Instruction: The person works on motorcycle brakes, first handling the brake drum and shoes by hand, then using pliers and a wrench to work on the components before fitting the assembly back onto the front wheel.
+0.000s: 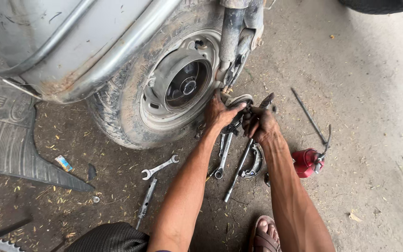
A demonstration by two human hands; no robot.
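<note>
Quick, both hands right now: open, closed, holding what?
Left hand: closed on the round brake plate beside the wheel.
Right hand: closed around a dark tool at the same plate.

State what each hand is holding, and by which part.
Both hands grip a round, dark metal brake part by the wheel: left hand on its left rim, right hand on its right side.

Soft daylight, brighter right; sharp focus, slight wide-angle bending at edges.
</note>
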